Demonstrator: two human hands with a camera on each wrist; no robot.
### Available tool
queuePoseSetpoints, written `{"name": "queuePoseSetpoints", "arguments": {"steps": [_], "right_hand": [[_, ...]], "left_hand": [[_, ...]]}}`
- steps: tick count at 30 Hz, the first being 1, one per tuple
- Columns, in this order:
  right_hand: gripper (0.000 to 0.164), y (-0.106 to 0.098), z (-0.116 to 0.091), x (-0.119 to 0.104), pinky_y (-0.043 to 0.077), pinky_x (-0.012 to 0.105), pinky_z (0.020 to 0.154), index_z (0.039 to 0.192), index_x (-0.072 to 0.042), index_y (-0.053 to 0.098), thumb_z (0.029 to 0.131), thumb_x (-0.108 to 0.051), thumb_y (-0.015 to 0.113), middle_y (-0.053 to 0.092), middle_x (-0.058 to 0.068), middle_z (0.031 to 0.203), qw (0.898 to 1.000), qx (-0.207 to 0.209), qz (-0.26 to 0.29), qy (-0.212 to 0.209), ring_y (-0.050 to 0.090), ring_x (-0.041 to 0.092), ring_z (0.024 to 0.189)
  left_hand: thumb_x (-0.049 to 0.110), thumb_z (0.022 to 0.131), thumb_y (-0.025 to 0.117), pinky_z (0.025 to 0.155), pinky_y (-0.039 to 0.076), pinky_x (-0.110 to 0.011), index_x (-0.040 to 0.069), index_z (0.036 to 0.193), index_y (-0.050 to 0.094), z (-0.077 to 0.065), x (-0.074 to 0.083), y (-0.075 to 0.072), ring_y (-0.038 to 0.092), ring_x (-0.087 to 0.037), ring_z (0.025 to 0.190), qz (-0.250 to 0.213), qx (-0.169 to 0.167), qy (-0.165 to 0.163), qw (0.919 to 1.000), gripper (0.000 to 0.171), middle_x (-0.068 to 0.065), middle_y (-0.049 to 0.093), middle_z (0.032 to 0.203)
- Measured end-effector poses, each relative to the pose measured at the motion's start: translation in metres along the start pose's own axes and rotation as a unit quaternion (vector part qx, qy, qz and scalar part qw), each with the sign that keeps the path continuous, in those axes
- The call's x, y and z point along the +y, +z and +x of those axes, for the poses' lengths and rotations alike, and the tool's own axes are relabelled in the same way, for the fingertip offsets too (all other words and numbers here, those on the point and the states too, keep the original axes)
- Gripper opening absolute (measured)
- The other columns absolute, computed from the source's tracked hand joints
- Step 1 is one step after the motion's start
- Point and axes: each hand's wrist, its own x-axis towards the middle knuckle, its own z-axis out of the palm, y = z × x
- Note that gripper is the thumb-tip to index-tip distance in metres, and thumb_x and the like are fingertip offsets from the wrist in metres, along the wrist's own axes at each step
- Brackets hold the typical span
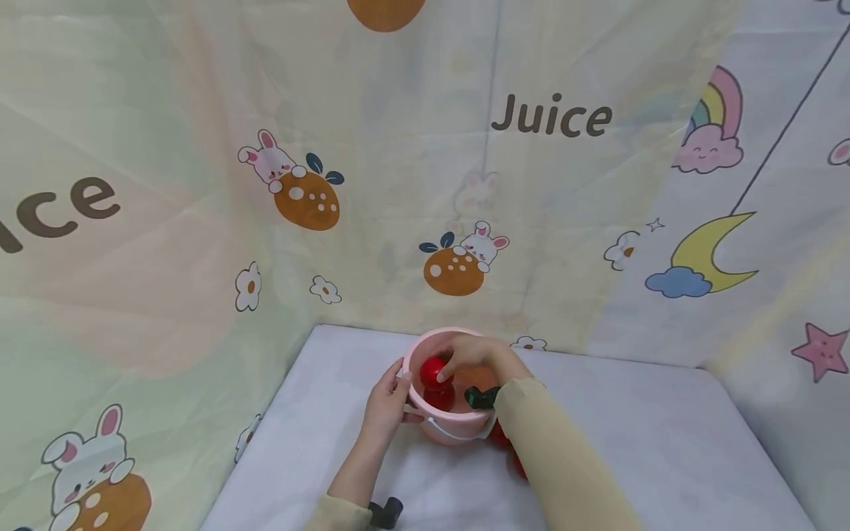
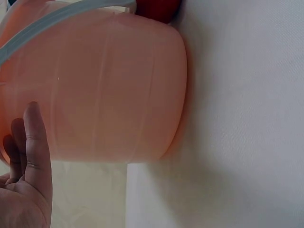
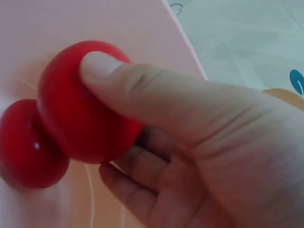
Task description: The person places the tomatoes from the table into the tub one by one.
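Observation:
A pink bucket with a pale handle stands on the white table. My right hand reaches inside it and grips a glossy red apple-shaped fruit. In the right wrist view the thumb presses on the fruit's top, with curled fingers beneath. Against it, inside the bucket, lies another red fruit. My left hand rests at the bucket's left side near the rim. The left wrist view shows its fingers fairly straight along the outer wall; the thumb is out of sight there.
Beside the bucket's right, partly hidden by my right sleeve, are more red fruits. The white table extends to both sides. Printed cloth walls stand behind and at the sides.

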Motion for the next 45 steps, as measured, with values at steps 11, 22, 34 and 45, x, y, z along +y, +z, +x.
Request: {"name": "queuePoseSetpoints", "arguments": {"steps": [11,22,34,45], "right_hand": [[0.043,-0.001,0.001,0.002,0.055,0.049,0.098,0.116,-0.028,0.069,0.076,-0.023,0.085,0.067,-0.006,0.115,0.999,-0.006,-0.007,0.033,0.053,0.023,0.117],[0.046,0.001,-0.002,0.002,0.054,0.049,0.099,0.122,-0.026,0.066,0.079,-0.025,0.082,0.066,-0.005,0.119,0.999,-0.004,-0.014,0.035,0.052,0.024,0.121],[0.044,-0.003,-0.005,0.001,0.053,0.051,0.099,0.122,-0.03,0.067,0.081,-0.023,0.081,0.064,-0.004,0.124,0.999,0.011,0.028,0.024,0.051,0.025,0.124],[0.062,-0.036,-0.058,-0.015,0.051,0.05,0.103,0.14,-0.022,0.056,0.084,-0.041,0.075,0.059,0.003,0.141,0.996,0.072,-0.019,-0.055,0.053,0.026,0.133]], "left_hand": [[0.045,0.099,0.055,0.064,0.063,-0.036,0.029,0.153,0.037,0.0,0.003,0.002,0.071,-0.02,0.081,0.001,-0.002,0.008,1.0,0.059,-0.016,0.065,0.106],[0.043,0.099,0.056,0.065,0.063,-0.037,0.034,0.15,0.041,0.0,0.001,0.003,0.071,-0.021,0.08,-0.001,-0.001,-0.003,1.0,0.054,-0.015,0.064,0.104],[0.046,0.099,0.056,0.064,0.063,-0.036,0.033,0.151,0.039,0.001,-0.001,0.003,0.071,-0.021,0.082,0.005,0.0,-0.006,1.0,0.056,-0.018,0.064,0.11],[0.043,0.099,0.055,0.063,0.063,-0.037,0.032,0.151,0.038,0.001,-0.001,0.001,0.071,-0.021,0.08,0.002,0.009,-0.001,1.0,0.056,-0.02,0.062,0.111]]}}
